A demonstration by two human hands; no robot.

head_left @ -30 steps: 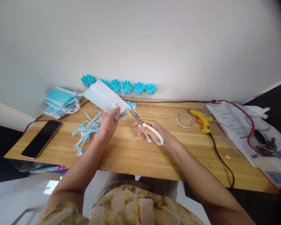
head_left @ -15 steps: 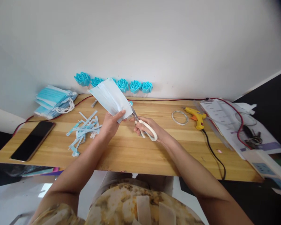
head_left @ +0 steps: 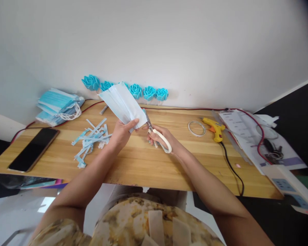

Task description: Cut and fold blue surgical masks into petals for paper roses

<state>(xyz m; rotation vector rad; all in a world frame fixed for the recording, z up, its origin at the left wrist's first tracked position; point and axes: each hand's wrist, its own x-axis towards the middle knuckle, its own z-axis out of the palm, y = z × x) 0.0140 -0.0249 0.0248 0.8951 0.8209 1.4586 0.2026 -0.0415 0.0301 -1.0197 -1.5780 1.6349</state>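
My left hand (head_left: 122,133) pinches the lower corner of a pale blue face mask (head_left: 123,106), which it holds up tilted above the wooden table (head_left: 143,164). My right hand (head_left: 161,136) grips white-handled scissors (head_left: 156,133). The blades point up and left along the mask's right edge and touch it. Cut blue and white strips (head_left: 89,140) lie in a loose pile just left of my left hand.
Several blue fabric flowers (head_left: 136,90) line the wall. A stack of masks (head_left: 58,107) and a black phone (head_left: 33,148) lie at the left. A tape ring (head_left: 196,128), a yellow glue gun (head_left: 214,128) with a black cord, papers (head_left: 251,136) and keys lie at the right.
The mask has swung from lying flat toward the left to standing more upright. The scissors have moved in against its right edge. The camera view has shifted a little.
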